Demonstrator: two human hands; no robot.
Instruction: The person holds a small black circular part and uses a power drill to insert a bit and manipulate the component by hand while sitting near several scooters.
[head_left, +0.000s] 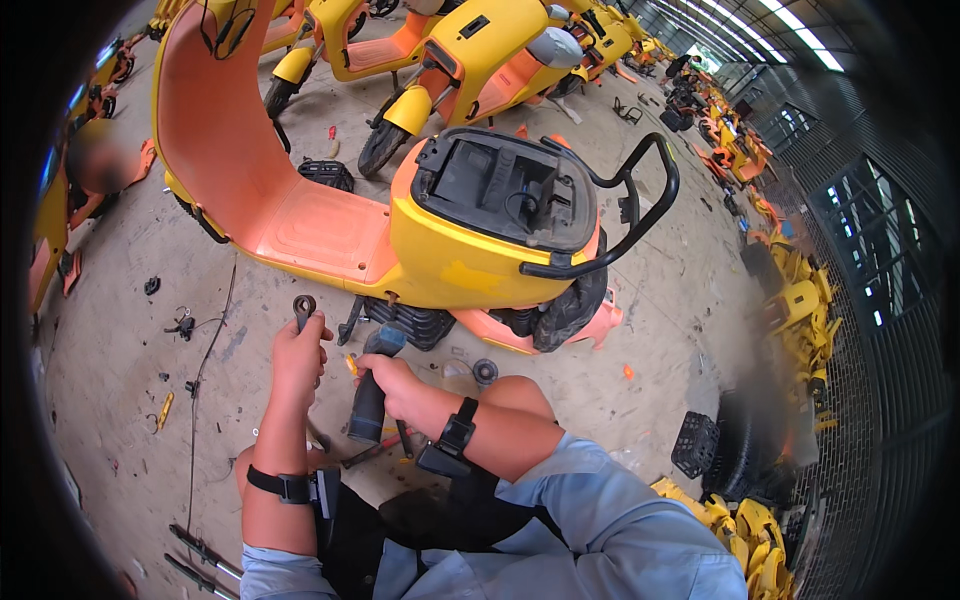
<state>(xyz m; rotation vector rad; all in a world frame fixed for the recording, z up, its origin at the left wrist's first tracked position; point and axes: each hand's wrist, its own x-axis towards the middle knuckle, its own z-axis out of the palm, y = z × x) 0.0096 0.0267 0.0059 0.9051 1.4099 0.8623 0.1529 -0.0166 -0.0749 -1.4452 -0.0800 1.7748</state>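
My left hand (295, 365) is closed around a ring-ended wrench (304, 304), whose dark ring points up past my thumb. Beside it, my right hand (390, 381) grips a dark cordless power tool (367, 412) with a bluish end (386, 340). Its exact type cannot be made out. A small yellow piece (351, 365) shows by the right fingertips; whether it belongs to the tool is unclear. Just beyond both hands stands a yellow and orange electric scooter (450, 247), its seat off and the dark under-seat compartment (480, 176) exposed. Its black kickstand (350, 322) is near the wrench.
On the concrete floor lie a black cable (202, 360), a red-handled tool (373, 453), a round dark part (485, 371) and a yellow strip (165, 410). A black crate (694, 444) and yellow panels (757, 547) sit at right. More scooters (480, 60) stand behind; another person (97, 161) is at left.
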